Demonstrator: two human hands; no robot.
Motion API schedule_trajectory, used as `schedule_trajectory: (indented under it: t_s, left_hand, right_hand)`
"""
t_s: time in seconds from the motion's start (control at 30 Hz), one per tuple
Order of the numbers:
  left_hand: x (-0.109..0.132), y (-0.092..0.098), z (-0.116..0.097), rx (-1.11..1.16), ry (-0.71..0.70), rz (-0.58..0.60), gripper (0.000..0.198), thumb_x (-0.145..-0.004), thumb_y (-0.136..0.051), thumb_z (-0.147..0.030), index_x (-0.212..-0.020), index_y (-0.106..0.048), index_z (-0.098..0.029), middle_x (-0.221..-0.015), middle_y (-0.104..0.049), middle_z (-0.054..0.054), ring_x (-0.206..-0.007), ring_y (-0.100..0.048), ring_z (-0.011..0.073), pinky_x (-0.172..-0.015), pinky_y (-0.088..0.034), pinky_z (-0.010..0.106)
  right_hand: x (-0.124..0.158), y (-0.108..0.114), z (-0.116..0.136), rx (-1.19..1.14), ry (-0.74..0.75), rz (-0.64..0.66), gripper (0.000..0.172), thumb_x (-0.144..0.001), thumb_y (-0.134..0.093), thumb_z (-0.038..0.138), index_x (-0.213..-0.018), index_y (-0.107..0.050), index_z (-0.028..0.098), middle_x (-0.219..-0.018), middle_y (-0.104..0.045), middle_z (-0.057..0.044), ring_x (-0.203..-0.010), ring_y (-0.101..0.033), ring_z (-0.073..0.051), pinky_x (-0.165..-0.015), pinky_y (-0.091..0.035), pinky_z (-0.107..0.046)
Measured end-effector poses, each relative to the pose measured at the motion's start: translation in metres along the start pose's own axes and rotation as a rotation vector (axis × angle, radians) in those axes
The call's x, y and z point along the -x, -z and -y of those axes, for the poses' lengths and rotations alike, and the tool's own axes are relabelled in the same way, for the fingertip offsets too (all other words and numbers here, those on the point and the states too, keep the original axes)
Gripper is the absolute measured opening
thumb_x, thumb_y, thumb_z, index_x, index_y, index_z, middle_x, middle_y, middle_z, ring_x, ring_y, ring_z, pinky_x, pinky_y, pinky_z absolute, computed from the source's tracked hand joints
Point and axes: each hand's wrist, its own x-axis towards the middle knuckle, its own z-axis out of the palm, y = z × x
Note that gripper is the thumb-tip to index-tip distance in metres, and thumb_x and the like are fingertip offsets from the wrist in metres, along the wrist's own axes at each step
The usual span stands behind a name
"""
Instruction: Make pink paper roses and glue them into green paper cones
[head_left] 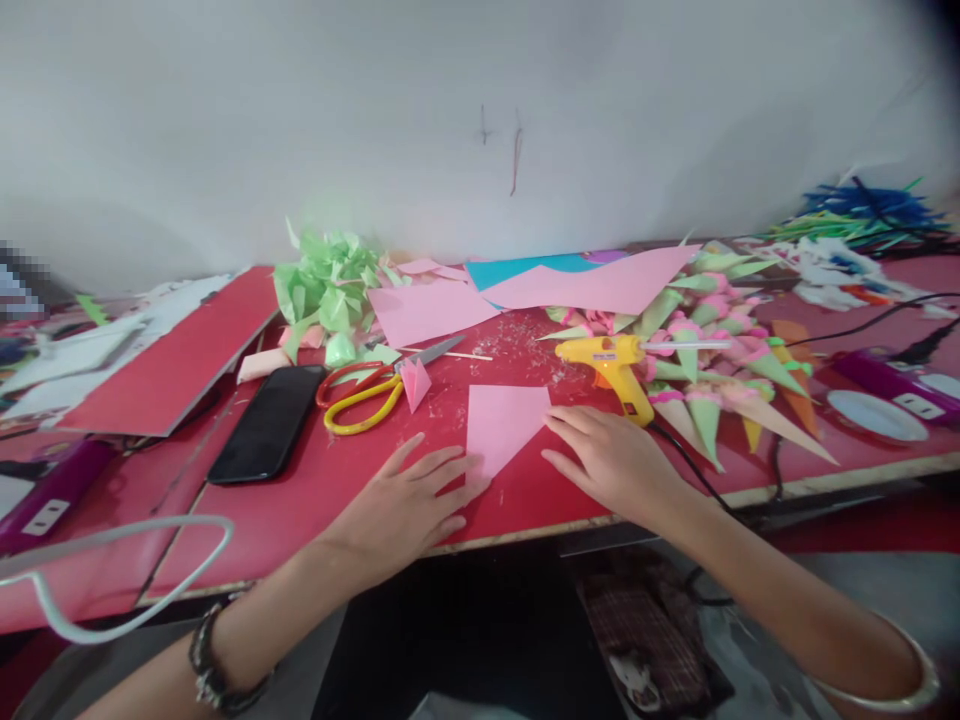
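A small piece of pink paper (504, 425) with a slanted lower right edge lies flat on the red table. My left hand (420, 495) rests at its lower left side, fingers spread, with fingertips on the paper. At the paper's right corner, my right hand (592, 450) touches the edge with outstretched fingers, thumb apart. Just beyond the paper are red-and-yellow-handled scissors (367, 400) and a small folded pink paper piece (415, 383). A yellow glue gun (615, 368) lies on its side past my right hand.
A black phone (268, 425) lies left of the scissors. Larger pink sheets (585, 288) and crumpled green paper (334, 275) are at the back. Several green and pink paper cones (705, 400) fill the right side, near a white dish (877, 415). A white cable (225, 540) loops at left.
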Motion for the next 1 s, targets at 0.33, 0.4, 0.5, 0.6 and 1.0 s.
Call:
schedule_trajectory:
  t_s: [0.33, 0.4, 0.5, 0.6, 1.0]
  left_hand:
    - [0.018, 0.018, -0.002, 0.093, -0.012, -0.069, 0.024, -0.087, -0.041, -0.035, -0.102, -0.058, -0.030, -0.107, -0.063, -0.005, -0.094, -0.056, 0.0127, -0.101, -0.020, 0.037]
    - [0.012, 0.021, -0.007, 0.051, -0.004, -0.161, 0.023, -0.086, -0.042, -0.034, -0.083, -0.062, -0.024, -0.089, -0.066, -0.004, -0.081, -0.058, 0.0122, -0.091, -0.031, 0.035]
    - [0.002, 0.025, -0.016, -0.081, 0.045, -0.365, 0.025, -0.084, -0.046, -0.031, -0.064, -0.056, -0.019, -0.068, -0.061, -0.003, -0.063, -0.053, 0.0119, -0.070, -0.038, 0.029]
    - [-0.009, 0.028, -0.022, -0.189, 0.047, -0.427, 0.013, -0.083, -0.047, -0.027, -0.081, -0.055, -0.018, -0.076, -0.060, 0.000, -0.065, -0.053, 0.0135, -0.059, -0.038, 0.027]
    - [-0.025, 0.031, 0.006, -0.406, 0.108, -0.375, 0.013, -0.082, -0.039, -0.009, -0.085, -0.049, -0.018, -0.078, -0.056, 0.002, -0.057, -0.052, 0.0123, -0.045, -0.034, 0.023]
  right_hand:
    - [-0.015, -0.003, -0.007, -0.218, -0.079, 0.080, 0.024, -0.081, -0.049, 0.022, -0.102, -0.053, 0.011, -0.100, -0.054, -0.012, -0.094, -0.051, -0.025, -0.078, -0.045, -0.037]
    - [-0.020, -0.004, -0.008, -0.305, -0.103, 0.091, 0.010, -0.080, -0.049, 0.017, -0.087, -0.055, 0.013, -0.091, -0.053, -0.009, -0.088, -0.052, -0.021, -0.077, -0.044, -0.034]
    - [-0.026, -0.001, -0.006, -0.453, -0.121, 0.079, 0.007, -0.079, -0.048, 0.012, -0.074, -0.051, 0.016, -0.083, -0.051, -0.005, -0.082, -0.051, -0.017, -0.076, -0.043, -0.031]
    - [-0.030, 0.010, 0.003, -0.612, -0.136, 0.046, 0.007, -0.081, -0.048, 0.016, -0.074, -0.050, 0.017, -0.082, -0.050, -0.003, -0.080, -0.051, -0.015, -0.076, -0.042, -0.030]
    - [-0.023, 0.058, 0.038, -0.704, 0.055, -0.137, 0.043, -0.078, -0.055, 0.030, -0.118, -0.039, 0.021, -0.116, -0.048, -0.009, -0.109, -0.043, -0.022, -0.091, -0.036, -0.039]
